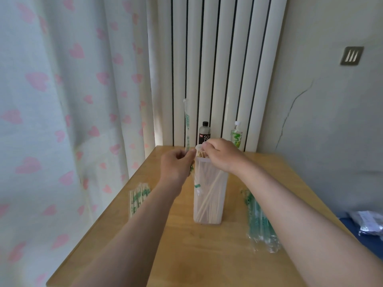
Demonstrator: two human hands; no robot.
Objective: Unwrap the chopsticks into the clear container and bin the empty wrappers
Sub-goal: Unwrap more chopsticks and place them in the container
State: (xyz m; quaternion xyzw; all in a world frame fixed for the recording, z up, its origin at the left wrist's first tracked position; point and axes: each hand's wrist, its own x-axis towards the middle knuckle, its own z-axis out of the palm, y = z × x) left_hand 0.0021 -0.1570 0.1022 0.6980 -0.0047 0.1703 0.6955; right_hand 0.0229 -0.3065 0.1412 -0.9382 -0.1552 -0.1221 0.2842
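Chopsticks (pixel 207 201) in the clear container (pixel 222 195) — right hand (pixel 222 155) pinches their tops; left hand (pixel 177 164) grips a wrapper (pixel 187 125).

i see a corner of a room. on the left hangs a pale curtain (pixel 51 100) with pink hearts, and soft daylight comes through it. behind the wooden table (pixel 186 255) stands a tall white radiator (pixel 217 69) with dark gaps between its ribs. the wall (pixel 335 131) on the right is grey-green, with a thin crack (pixel 290 112) running down it and a small metal plate (pixel 351 55) higher up. something blue (pixel 371 248) shows at the lower right edge.
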